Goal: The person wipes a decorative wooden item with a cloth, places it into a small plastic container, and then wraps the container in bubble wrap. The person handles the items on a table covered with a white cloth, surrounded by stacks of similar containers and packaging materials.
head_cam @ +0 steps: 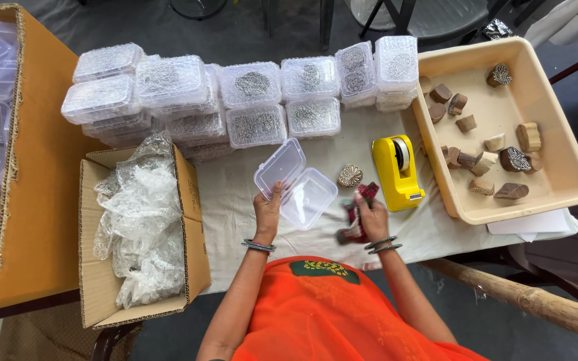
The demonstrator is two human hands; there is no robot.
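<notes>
My left hand [267, 210] holds an open clear plastic box [296, 182] by the near edge of its hinged lid, just above the white cloth on the table. My right hand [370, 215] grips a red patterned cloth [359, 210] that hangs down over the table edge. A carved wooden stamp block [350, 176] lies on the cloth between the box and a yellow tape dispenser [397, 170], a little beyond my right hand.
Stacks of filled clear boxes [235, 93] line the far side. A beige tray [556, 170] at right holds several wooden blocks. A small cardboard carton of bubble wrap [142, 227] stands at left, beside a big carton of empty boxes [35, 167]. A wooden pole [536, 301] runs lower right.
</notes>
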